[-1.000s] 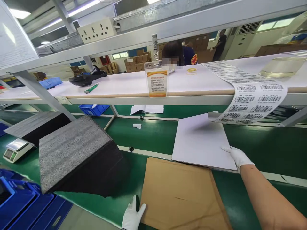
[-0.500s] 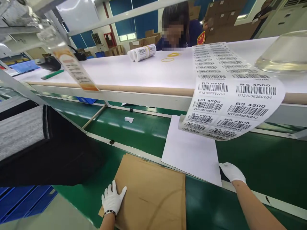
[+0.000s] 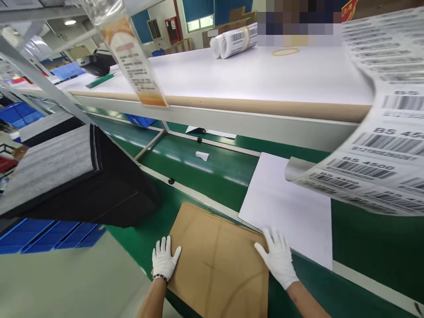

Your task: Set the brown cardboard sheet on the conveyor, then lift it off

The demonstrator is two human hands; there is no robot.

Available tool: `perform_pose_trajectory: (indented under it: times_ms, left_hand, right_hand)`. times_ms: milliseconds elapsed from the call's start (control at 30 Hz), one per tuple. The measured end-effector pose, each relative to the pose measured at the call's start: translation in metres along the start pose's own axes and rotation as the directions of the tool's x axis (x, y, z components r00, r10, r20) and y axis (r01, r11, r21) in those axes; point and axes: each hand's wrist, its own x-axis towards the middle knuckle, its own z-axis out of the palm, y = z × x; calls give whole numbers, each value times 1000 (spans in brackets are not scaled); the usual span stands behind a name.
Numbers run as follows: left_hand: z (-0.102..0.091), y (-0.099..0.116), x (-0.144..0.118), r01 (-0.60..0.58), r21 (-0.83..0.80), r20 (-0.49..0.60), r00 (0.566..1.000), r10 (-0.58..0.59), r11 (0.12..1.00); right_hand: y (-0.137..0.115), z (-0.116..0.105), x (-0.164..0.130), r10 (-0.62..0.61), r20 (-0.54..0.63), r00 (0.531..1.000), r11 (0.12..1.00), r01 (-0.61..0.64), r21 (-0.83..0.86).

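A flat brown cardboard sheet (image 3: 217, 256) lies on the green belt in front of me. My left hand (image 3: 164, 259), in a white glove, lies flat on its left corner with fingers spread. My right hand (image 3: 277, 258), also gloved, rests open on the sheet's right edge. Just beyond the right hand a white board (image 3: 291, 207) lies across the belt rail. A strip of barcode labels (image 3: 371, 150) hangs down from the white shelf (image 3: 251, 79) above the board.
A stack of grey and black foam sheets (image 3: 62, 172) sits at the left, over blue bins (image 3: 49, 236). On the shelf are label rolls (image 3: 235, 39), a yellow rubber band (image 3: 285, 51), a green pen (image 3: 101, 80). A hanging card (image 3: 135, 62) dangles ahead. A person sits opposite.
My right hand left the white board's corner and moved left onto the cardboard's right edge. My head came closer and lower; the label strip now fills the right side.
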Motion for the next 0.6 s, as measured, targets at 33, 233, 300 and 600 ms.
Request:
perform_pose_trajectory:
  times_ms: [33, 233, 300, 600]
  left_hand:
    - [1, -3, 2, -15, 2, -11, 1000, 15, 1000]
    - [10, -19, 15, -61, -62, -76, 996, 56, 996]
    - [2, -7, 16, -84, -150, -119, 991, 66, 985]
    - [-93, 216, 25, -381, -794, -27, 801, 598, 474]
  right_hand:
    - [-2, -6, 7, 84, -56, 995, 996, -85, -19]
    - [55, -55, 37, 679, -219, 700, 730, -674, 111]
    - [82, -58, 40, 757, -100, 646, 654, -750, 99]
    - [123, -51, 52, 699, 55, 713, 714, -701, 4]
